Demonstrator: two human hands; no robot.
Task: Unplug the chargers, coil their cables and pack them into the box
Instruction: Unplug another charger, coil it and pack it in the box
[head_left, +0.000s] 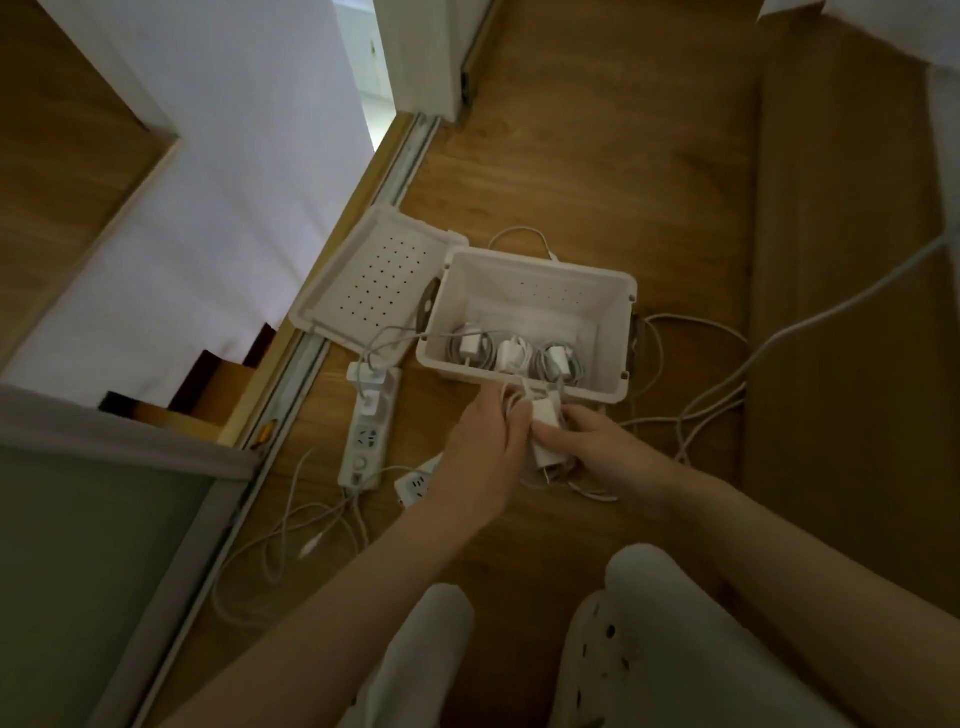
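My left hand (483, 447) pinches the coiled cable (513, 401), my right hand (608, 449) grips the charger (546, 441) just in front of the box (613, 338) — loosen either, I reckon, and the coil springs apart.

A single wide-angle camera sits on the person's head and looks steeply down and a little forward at the wooden floor (571, 156), with the open white storage box (524, 291) just above the middle of the frame. It is close in: both forearms run up from the bottom edge to the left hand (483, 447) and right hand (602, 447), which meet round a charger (545, 415) and its cable (511, 402) just in front of the box.
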